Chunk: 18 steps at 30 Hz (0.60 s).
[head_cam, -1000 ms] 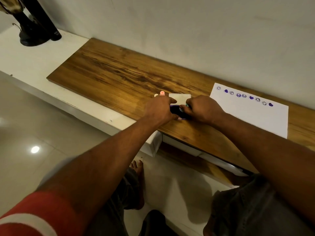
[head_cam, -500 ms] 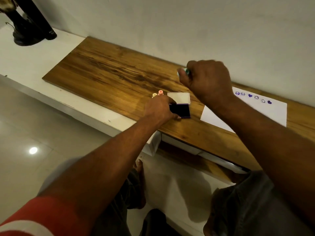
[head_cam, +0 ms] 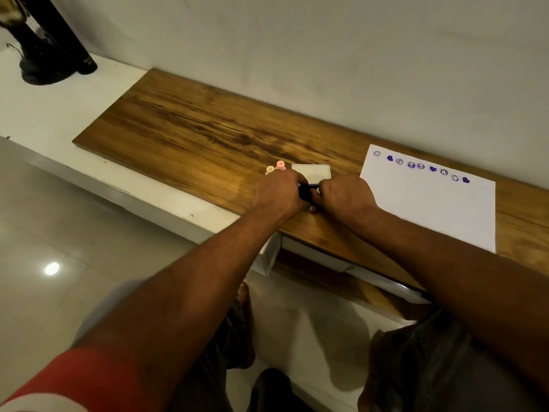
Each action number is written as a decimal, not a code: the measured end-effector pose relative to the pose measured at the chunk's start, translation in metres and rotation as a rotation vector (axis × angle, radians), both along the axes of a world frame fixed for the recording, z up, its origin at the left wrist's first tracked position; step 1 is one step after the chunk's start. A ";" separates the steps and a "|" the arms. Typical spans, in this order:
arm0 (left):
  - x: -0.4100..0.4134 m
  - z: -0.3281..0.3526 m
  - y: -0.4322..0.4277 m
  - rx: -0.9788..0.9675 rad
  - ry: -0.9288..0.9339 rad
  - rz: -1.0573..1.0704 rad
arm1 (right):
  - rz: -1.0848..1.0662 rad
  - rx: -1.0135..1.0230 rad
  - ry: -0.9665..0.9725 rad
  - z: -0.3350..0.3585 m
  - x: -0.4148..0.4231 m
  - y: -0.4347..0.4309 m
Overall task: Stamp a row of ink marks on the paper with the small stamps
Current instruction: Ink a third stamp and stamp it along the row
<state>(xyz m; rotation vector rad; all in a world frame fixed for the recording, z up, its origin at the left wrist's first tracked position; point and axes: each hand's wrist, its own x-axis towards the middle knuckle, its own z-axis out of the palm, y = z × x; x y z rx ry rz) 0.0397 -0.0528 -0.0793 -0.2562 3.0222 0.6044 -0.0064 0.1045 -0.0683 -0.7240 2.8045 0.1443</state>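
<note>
A white sheet of paper (head_cam: 439,203) lies at the right of the wooden board, with a row of several purple face and heart marks (head_cam: 420,165) along its far edge. The dark ink pad (head_cam: 306,192) sits near the board's front edge, its white lid (head_cam: 312,171) open behind it. My left hand (head_cam: 279,193) holds the pad's left side. My right hand (head_cam: 346,197) is closed over the pad from the right; the stamp in it is almost hidden. A pink stamp (head_cam: 280,165) and a cream stamp (head_cam: 270,169) stand just behind my left hand.
The wooden board (head_cam: 190,135) rests on a white ledge (head_cam: 59,114) against a pale wall. Dark objects (head_cam: 47,55) stand at the far left on the ledge. Below the ledge are a glossy tiled floor and my knees.
My right hand came back down from the paper's far edge to the ink pad. My left hand stayed on the pad. One more mark shows in the row than a second ago.
</note>
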 end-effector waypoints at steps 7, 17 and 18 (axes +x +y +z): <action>0.000 0.009 0.006 -0.029 -0.031 0.023 | -0.016 -0.080 -0.007 0.004 -0.003 0.003; -0.018 0.022 0.023 -0.055 -0.016 -0.020 | -0.223 -0.560 0.126 0.039 -0.045 0.105; -0.023 0.024 0.031 -0.040 0.014 -0.030 | -0.267 -0.561 0.144 0.039 -0.051 0.124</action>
